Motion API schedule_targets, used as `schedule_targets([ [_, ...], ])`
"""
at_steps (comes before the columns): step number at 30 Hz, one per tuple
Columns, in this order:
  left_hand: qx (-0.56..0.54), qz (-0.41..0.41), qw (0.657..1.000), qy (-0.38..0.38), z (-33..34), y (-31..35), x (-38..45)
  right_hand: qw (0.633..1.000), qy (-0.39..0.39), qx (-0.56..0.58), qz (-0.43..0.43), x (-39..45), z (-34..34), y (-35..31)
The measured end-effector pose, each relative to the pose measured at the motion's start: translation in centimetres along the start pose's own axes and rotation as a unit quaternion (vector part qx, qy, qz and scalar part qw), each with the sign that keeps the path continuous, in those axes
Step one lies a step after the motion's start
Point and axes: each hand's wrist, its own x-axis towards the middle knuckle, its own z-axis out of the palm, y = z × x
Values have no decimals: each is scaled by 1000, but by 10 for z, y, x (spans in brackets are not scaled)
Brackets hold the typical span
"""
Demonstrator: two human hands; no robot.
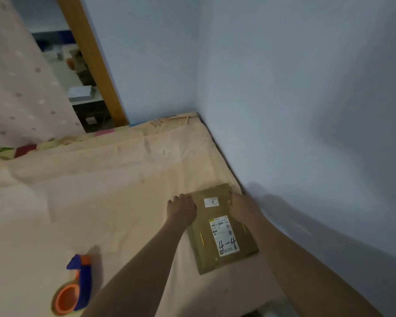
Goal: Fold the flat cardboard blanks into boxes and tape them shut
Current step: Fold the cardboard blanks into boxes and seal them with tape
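A flat brown cardboard blank (215,255) lies on the bed near the wall, with a white shipping label marked "4-4" and a small white sticker on top. My left hand (181,208) rests at the blank's far left edge, fingers spread on the sheet and the cardboard. My right hand (242,208) lies on the blank's far right edge; whether its fingers curl round the edge cannot be told. A tape dispenser (74,287) with a blue handle and orange core lies on the sheet at the lower left, apart from both hands.
The bed (101,191) is covered with a pale peach sheet. A blue wall (306,110) runs along its right side and far end. A wooden door frame (94,60) and a dotted curtain (16,88) stand at the far left.
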Motion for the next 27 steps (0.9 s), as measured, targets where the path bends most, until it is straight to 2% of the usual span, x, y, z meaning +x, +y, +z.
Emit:
schedule_targets([
  [4, -103, -56, 991, -60, 31, 1, 0, 998, -52, 11, 36, 16, 23, 24],
  [10, -242, -106, 951, -158, 55, 10, 9, 986, -129, 52, 87, 39, 41, 42],
  [15, -334, -146, 920, -146, 57, 19, 11, 977, -138, 105, 121, 52, 55, 49],
  [22, -482, -213, 839, -132, 62, 17, 12, 965, -130, 163, 157, 57, 59, 52],
  [27, -533, -244, 797, -145, 63, 16, 6, 949, -120, 218, 191, 53, 50, 51],
])
